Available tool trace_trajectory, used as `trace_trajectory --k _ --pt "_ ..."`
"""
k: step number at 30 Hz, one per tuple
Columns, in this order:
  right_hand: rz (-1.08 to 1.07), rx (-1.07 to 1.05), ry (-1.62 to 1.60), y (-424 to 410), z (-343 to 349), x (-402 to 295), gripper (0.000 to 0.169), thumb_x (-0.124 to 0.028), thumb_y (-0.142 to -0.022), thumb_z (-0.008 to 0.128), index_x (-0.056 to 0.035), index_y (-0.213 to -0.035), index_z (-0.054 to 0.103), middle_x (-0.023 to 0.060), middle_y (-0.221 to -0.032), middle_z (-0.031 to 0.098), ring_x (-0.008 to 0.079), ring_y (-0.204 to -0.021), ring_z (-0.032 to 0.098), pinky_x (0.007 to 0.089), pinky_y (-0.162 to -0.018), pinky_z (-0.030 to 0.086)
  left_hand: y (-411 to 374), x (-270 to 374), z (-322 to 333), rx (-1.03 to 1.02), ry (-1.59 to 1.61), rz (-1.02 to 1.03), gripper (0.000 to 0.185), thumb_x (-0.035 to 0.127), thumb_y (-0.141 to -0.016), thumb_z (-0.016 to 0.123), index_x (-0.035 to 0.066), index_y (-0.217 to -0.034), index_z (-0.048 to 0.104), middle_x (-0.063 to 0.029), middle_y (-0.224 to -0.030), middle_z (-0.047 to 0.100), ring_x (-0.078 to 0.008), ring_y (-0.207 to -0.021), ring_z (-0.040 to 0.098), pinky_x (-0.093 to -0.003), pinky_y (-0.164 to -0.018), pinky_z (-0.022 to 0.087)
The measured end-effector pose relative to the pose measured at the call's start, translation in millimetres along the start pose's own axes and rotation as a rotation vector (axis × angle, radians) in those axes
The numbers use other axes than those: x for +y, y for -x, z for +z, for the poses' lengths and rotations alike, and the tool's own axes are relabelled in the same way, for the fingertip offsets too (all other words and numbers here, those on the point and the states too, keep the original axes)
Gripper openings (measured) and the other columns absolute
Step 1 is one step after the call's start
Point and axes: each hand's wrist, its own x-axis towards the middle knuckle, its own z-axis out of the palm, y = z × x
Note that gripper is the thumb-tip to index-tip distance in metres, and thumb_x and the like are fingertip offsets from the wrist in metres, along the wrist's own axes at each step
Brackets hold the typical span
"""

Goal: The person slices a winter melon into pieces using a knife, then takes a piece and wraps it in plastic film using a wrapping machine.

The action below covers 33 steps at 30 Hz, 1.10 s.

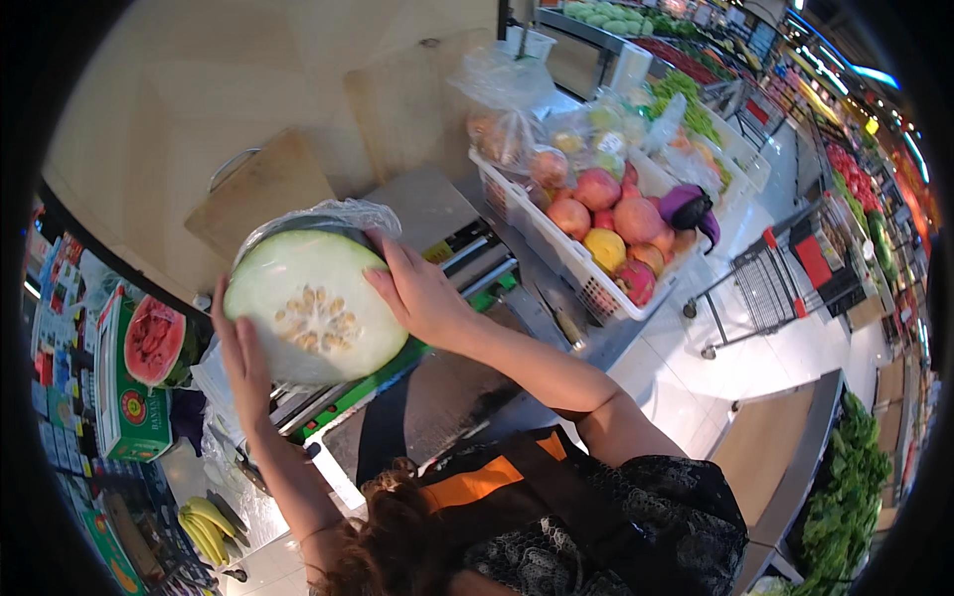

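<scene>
A large cut piece of winter melon [313, 298] is held up between both hands, its pale face with a ring of seeds turned upward. Clear plastic film [358, 212] bunches along its far edge. My left hand [240, 357] presses flat against the melon's left side. On the right side, my right hand [425, 298] grips the rim, with its thumb on the cut face. Below the melon lies a film-wrapping machine [466, 261] with metal rollers and green parts. Its dark plate [425, 402] is nearer my body.
To the right, a white plastic basket [555, 253] holds pomegranates and other fruit, with a knife [566, 324] beside it. Cutting boards [264, 190] lean at the back. A watermelon half [160, 343] rests on a green carton [123, 417] at left, bananas [205, 529] below. A shopping cart [768, 287] stands right.
</scene>
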Motion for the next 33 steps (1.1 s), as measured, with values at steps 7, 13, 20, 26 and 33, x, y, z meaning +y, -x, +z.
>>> trace_trajectory --k 7,13,20,26,33 --pt "0.603 -0.303 -0.206 98.2 -66.1 -39.9 0.046 -0.029 -0.094 0.040 0.0020 -0.128 0.034 0.0282 -0.100 0.055 0.0411 -0.093 0.056 0.0399 -0.078 0.044 71.3 62.5 17.8 -0.416 0.007 -0.376 0.055 0.037 -0.096 0.035 -0.002 -0.135 0.030 -0.0203 -0.133 0.039 -0.0277 -0.123 0.038 -0.0335 -0.102 0.027" --pt "0.845 -0.469 -0.201 186.7 -55.0 -2.2 0.052 -0.041 -0.094 0.037 -0.0003 -0.127 0.038 0.0262 -0.089 0.059 0.0371 -0.086 0.060 0.0386 -0.073 0.046 148.2 -0.2 48.4 -0.696 -0.089 -0.499 0.044 0.024 -0.097 0.034 0.000 -0.134 0.031 -0.0244 -0.127 0.046 -0.0286 -0.119 0.044 -0.0327 -0.099 0.032" --pt "0.734 -0.253 -0.351 194.5 -137.5 56.7 0.016 -0.008 -0.087 0.049 -0.0023 -0.097 0.060 0.0068 -0.072 0.061 0.0102 -0.063 0.060 0.0239 -0.054 0.047 155.5 1.8 56.7 -0.759 -0.183 -0.584 0.047 0.024 -0.097 0.034 0.002 -0.137 0.024 -0.0238 -0.135 0.035 -0.0319 -0.127 0.034 -0.0321 -0.103 0.026" --pt "0.592 -0.196 0.731 233.0 -133.1 153.4 0.053 -0.009 -0.075 0.062 -0.0027 -0.124 0.044 0.0265 -0.109 0.050 0.0421 -0.102 0.049 0.0438 -0.087 0.042 149.6 11.3 58.4 -0.734 -0.389 -0.472 0.050 0.035 -0.095 0.033 0.002 -0.132 0.033 -0.0339 -0.100 0.056 -0.0469 -0.096 0.053 -0.0455 -0.086 0.041" --pt "0.653 -0.291 0.661 246.6 -120.5 184.3 0.070 -0.013 -0.072 0.065 -0.0062 -0.134 0.031 0.0265 -0.118 0.045 0.0432 -0.107 0.047 0.0428 -0.091 0.041 145.7 33.4 68.9 -0.592 -0.909 -0.182 0.048 0.041 -0.086 0.049 0.006 -0.117 0.055 -0.0190 -0.070 0.062 -0.0333 -0.066 0.062 -0.0430 -0.062 0.048"
